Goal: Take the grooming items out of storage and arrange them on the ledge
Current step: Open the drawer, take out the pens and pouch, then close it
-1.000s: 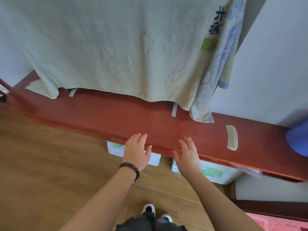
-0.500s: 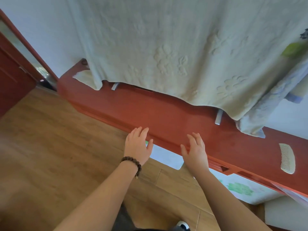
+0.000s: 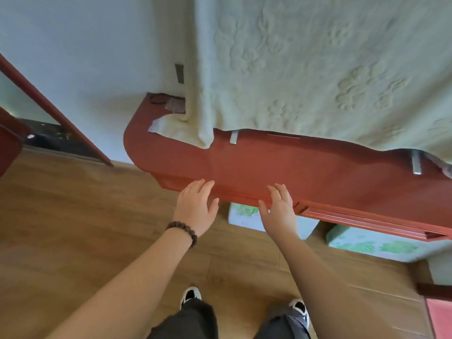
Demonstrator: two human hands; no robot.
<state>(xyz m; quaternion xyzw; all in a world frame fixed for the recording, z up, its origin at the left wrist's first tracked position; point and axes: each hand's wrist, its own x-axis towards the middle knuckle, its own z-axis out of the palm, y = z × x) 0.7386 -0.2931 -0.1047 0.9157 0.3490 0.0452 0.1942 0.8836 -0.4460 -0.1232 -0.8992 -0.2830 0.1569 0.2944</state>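
Note:
A long red wooden ledge (image 3: 244, 162) runs along the wall from the middle left to the right edge. My left hand (image 3: 197, 207), with a dark bead bracelet on the wrist, hovers open at the ledge's front edge, fingers spread. My right hand (image 3: 280, 206) is also open, its fingertips over the front edge a little to the right. Neither hand holds anything. At the ledge's far left end lie a dark hair tie (image 3: 157, 99) and a small pinkish item (image 3: 175, 104). The comb is out of view.
A large pale embossed towel (image 3: 305, 69) hangs over the ledge, with metal brackets (image 3: 233, 137) below it. White boxes with green print (image 3: 371, 243) sit on the wooden floor under the ledge. A red door frame (image 3: 53, 113) stands at left.
The view has swung left along the ledge, so the comb has left the frame and the ledge's left end shows. Both hands stay open at the front edge.

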